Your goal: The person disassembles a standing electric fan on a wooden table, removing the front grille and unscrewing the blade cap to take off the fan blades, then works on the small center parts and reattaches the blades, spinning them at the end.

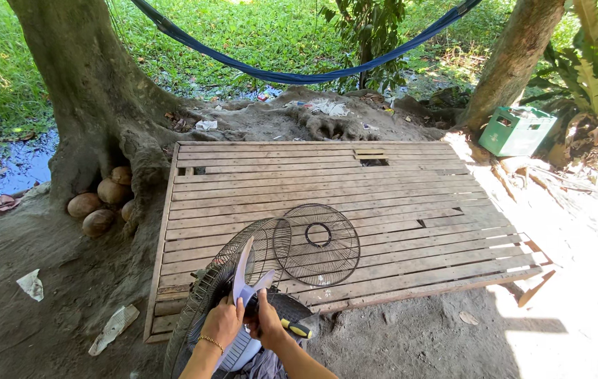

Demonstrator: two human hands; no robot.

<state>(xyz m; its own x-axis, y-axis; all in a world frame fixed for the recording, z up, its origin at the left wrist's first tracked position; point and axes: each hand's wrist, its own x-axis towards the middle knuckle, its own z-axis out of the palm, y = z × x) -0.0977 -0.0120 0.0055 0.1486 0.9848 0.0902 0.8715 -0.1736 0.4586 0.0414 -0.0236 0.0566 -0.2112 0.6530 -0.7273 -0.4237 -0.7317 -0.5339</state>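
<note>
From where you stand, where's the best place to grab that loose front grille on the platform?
Take the wire grille at its near outer rim, coming from above on your side. It lies flat on the wooden platform; thin wires give finger gaps, and the rim looks stiffest.

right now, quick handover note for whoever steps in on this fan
Left hand: gripping the hub of the white fan blade.
Right hand: on the hub too, from the other side.
Things: the blade sits in the rear grille of the fan; the front grille lies flat on the wooden platform; a yellow-handled screwdriver lies beside the right hand.
Done: front grille off.
Left: blade not yet off; rear grille in place.
</note>
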